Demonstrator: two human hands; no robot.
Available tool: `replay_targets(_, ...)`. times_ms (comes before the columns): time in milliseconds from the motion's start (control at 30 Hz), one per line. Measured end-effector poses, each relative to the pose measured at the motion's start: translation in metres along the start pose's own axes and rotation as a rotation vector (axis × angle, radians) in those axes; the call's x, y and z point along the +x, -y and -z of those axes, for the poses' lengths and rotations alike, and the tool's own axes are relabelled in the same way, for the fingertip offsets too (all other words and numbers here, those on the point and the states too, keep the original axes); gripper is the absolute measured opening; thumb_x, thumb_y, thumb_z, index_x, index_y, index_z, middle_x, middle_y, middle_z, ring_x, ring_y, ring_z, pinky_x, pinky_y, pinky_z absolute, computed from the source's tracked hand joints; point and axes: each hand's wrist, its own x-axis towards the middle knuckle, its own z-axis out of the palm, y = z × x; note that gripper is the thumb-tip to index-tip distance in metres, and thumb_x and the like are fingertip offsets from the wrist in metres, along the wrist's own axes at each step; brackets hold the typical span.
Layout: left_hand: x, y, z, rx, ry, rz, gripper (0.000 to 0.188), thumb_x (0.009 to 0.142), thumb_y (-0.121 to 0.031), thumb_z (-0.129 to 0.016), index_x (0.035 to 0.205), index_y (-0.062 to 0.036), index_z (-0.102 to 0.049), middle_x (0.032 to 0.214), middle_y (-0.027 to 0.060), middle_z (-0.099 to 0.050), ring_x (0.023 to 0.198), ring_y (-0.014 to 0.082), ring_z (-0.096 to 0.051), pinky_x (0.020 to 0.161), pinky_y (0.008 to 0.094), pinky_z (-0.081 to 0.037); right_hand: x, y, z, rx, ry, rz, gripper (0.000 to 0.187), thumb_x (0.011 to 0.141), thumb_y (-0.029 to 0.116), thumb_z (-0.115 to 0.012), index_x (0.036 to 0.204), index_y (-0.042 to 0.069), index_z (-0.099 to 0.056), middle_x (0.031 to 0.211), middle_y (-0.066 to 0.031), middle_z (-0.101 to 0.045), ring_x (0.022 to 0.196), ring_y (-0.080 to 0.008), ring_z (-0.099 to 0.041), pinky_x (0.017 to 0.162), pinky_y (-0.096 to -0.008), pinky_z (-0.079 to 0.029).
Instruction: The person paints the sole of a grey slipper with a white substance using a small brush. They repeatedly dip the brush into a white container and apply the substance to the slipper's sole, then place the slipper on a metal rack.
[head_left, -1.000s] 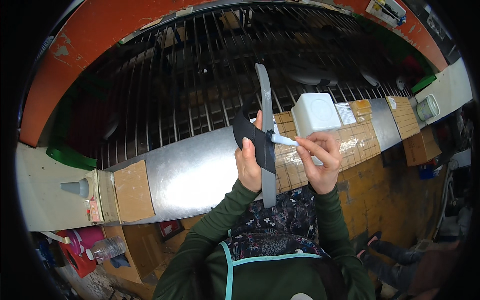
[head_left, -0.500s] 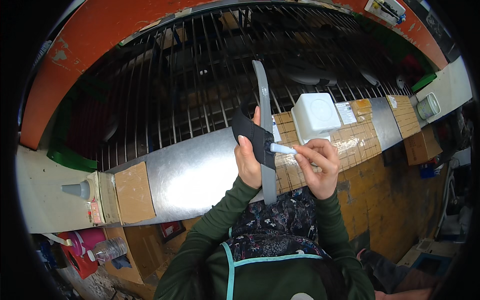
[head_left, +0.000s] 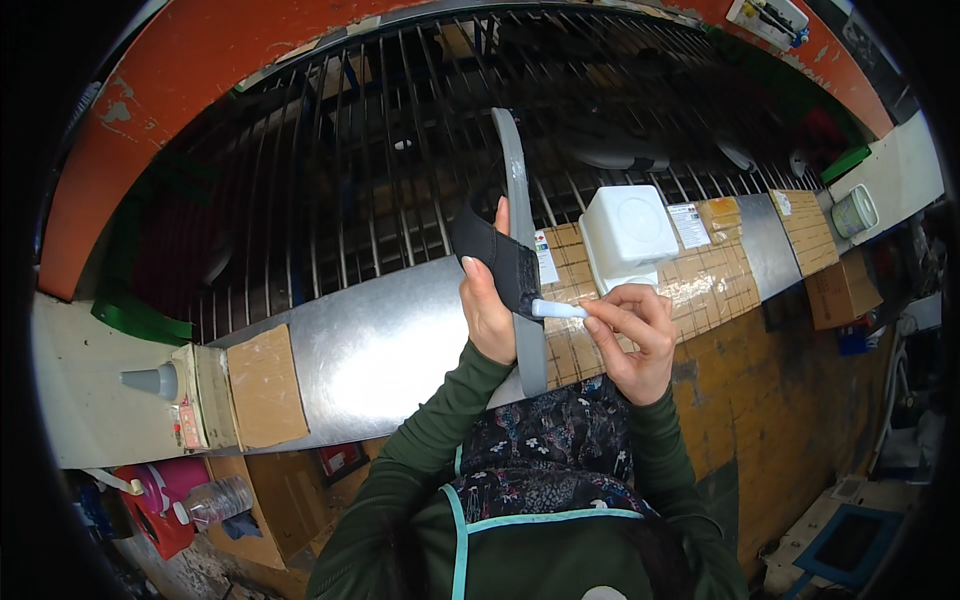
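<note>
My left hand [head_left: 489, 312] grips a slide sandal whose grey sole [head_left: 516, 190] stands on edge, its length running away from me. The thumb presses on the black strap [head_left: 490, 250], and a fingertip shows beyond it. My right hand [head_left: 638, 340] pinches a small white-handled brush [head_left: 560, 309] between thumb and fingers. Its tip meets the strap's lower edge, where strap and sole join; the dark tip is hard to make out against the black. Just beyond my right hand is a white square tub [head_left: 630, 235].
Metal bars of a conveyor [head_left: 370, 150] run past the far side of the steel bench [head_left: 380, 340]. Taped cardboard [head_left: 715, 285] covers its right part. More sandals [head_left: 610, 150] lie on the bars. A grey cone [head_left: 150, 380] is at left, a plastic bottle [head_left: 220, 500] below.
The sandal and both hands have shifted slightly left. The brush has moved a little down along the strap's edge. A person's limbs at the lower right have gone from view.
</note>
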Motion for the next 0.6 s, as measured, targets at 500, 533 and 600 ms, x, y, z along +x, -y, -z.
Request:
replay_targets(500,-0.012,-0.003,-0.011,-0.345,0.112,0.088,0.082,0.098,-0.064,-0.012,0.154,-0.0039,-0.015,0.154,0.0147,-0.029,0.14,0.0251,-0.032,0.115,0.0389,-0.026,0.023,-0.005,0.005,0.039,-0.149,-0.029,0.022,0.075,0.01,-0.078,0.097,0.011,-0.077,0.093,-0.0014,-0.062,0.067,-0.0104,-0.052,0.075,-0.0288,-0.032)
replay_targets(533,-0.012,-0.003,-0.011,-0.342,0.119,0.073,0.08,0.099,-0.059,-0.011,0.152,-0.0002,-0.018,0.153,0.0164,-0.03,0.139,0.0251,-0.034,0.114,0.0377,-0.027,0.025,-0.004,0.006,-0.021,-0.196,0.011,0.023,0.075,0.01,-0.078,0.097,0.012,-0.077,0.093,-0.0011,-0.062,0.069,-0.011,-0.052,0.075,-0.029,-0.032)
replay_targets(600,-0.014,-0.002,-0.011,-0.354,0.116,0.044,0.076,0.102,-0.051,-0.008,0.149,0.007,-0.023,0.152,0.0199,-0.033,0.137,0.0251,-0.038,0.113,0.0353,-0.028,0.027,-0.002,0.009,-0.119,-0.242,0.084,0.025,0.073,0.01,-0.079,0.098,0.013,-0.077,0.093,-0.0006,-0.062,0.072,-0.0119,-0.052,0.075,-0.0295,-0.031)
